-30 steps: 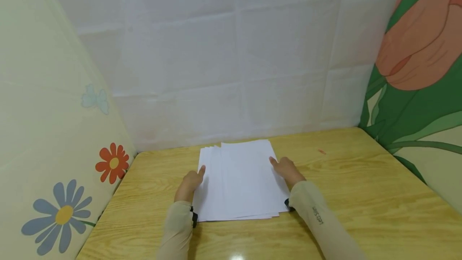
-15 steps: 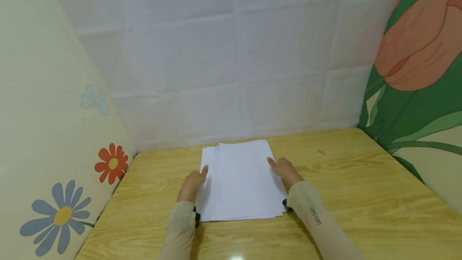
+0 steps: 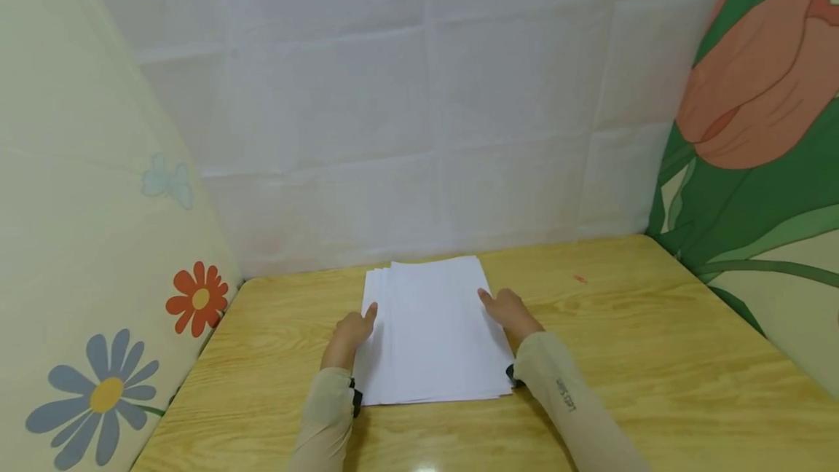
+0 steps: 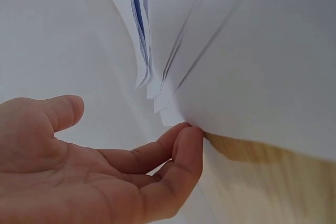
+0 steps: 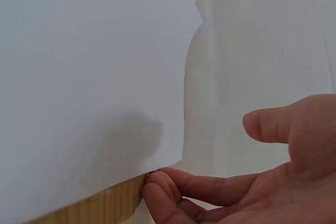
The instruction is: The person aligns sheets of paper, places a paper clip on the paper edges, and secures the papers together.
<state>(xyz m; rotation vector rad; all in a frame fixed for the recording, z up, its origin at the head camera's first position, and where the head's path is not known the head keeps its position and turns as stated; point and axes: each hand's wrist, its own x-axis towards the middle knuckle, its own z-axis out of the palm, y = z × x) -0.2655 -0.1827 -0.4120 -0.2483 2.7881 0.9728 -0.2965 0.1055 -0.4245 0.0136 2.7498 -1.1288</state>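
A stack of white paper (image 3: 435, 333) lies on the table between both hands, its sheets staggered along the left side. My left hand (image 3: 350, 330) is at the stack's left edge; in the left wrist view its bent fingertips (image 4: 190, 135) touch the sheet edges and the thumb stands away from them. At the right edge is my right hand (image 3: 513, 312). Its fingertips (image 5: 157, 182) meet the paper's border in the right wrist view, with the thumb raised apart. Several fanned sheet corners (image 4: 157, 95) show above the left fingers.
The wood-grain table (image 3: 629, 355) meets a creased white cloth (image 3: 419, 130) at the back. A small orange-red mark (image 3: 580, 279) shows on the tabletop at right. Flower-patterned panels stand at the left (image 3: 79, 239) and right (image 3: 754, 188).
The hands have come closer together, the right one shifting left. The upper sheets have slid left with it, so the staggered strip on the stack's left side is narrower.
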